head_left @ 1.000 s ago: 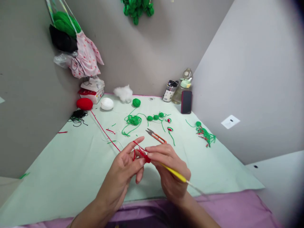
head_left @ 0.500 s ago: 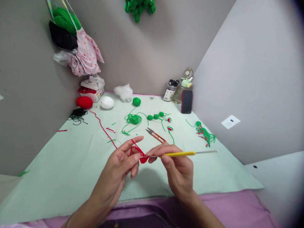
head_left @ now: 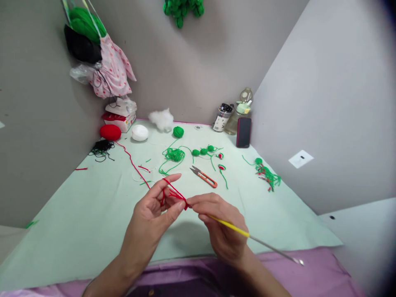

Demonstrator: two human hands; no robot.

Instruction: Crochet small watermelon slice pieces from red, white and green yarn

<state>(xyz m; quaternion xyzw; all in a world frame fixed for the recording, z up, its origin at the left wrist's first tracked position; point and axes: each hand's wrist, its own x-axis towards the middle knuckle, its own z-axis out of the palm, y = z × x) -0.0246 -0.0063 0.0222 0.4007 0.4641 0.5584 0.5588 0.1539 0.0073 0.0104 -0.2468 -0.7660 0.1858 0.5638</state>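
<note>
Between the fingertips of my left hand [head_left: 154, 210] is a small red crochet piece [head_left: 186, 205], pinched at its edge. Red yarn [head_left: 173, 189] loops over the raised left index finger and runs back to a red yarn ball [head_left: 110, 132] at the far left. My right hand [head_left: 222, 222] is closed round a crochet hook [head_left: 230, 226] with a yellow handle, its metal rear end slanting down to the right. Its working tip is hidden by the fingers at the red piece. Orange thread snips [head_left: 204, 177] lie just beyond both hands.
Green yarn [head_left: 175, 155], a green yarn ball [head_left: 178, 132], a white yarn ball [head_left: 140, 133] and white stuffing [head_left: 162, 119] lie farther back. A phone [head_left: 243, 132], a bottle [head_left: 236, 119] and a pen cup [head_left: 222, 117] stand at back right. Green-red scraps [head_left: 269, 177] lie right.
The hook has tilted, its rear end swinging down toward the table's front edge. My right fingers now cover the red piece more, and my left hand has shifted slightly left.
</note>
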